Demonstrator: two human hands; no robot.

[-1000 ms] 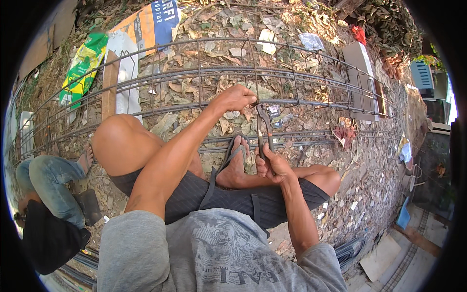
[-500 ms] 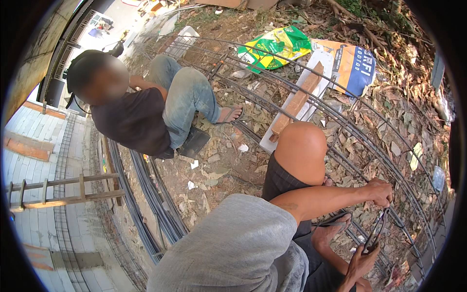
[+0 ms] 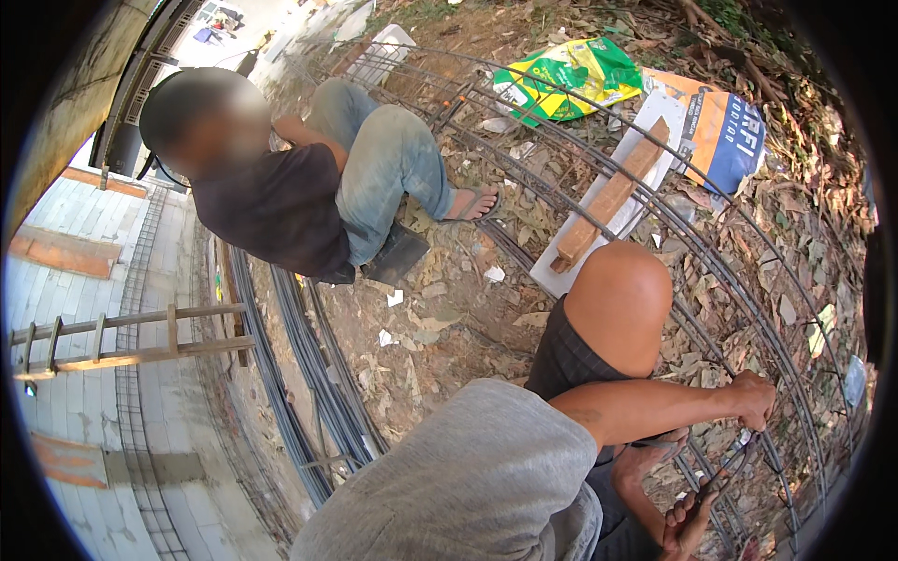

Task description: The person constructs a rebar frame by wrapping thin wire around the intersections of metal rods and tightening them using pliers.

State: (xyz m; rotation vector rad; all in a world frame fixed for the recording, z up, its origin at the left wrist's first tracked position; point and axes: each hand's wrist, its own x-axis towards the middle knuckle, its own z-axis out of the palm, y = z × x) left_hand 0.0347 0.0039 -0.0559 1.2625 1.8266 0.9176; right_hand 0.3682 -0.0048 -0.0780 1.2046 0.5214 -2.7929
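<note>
My left hand is closed in a fist at the long steel bars of a rebar cage. What its fingers hold, if anything, is hidden. Just below it my right hand grips the handles of dark pincers. Their jaws meet the bars close under my left fist. My bare knee and sandalled foot are beside the cage.
Left of the cage a co-worker in a dark shirt sits low. A wooden block lies on a white board under the bars. Green-yellow and orange-blue sacks lie beyond. Rebar bundles and a wooden ladder are at left.
The pincers' handles were spread apart and now look closer together. My right hand has come a little lower. My left fist stays at the bars as the whole view shifts.
</note>
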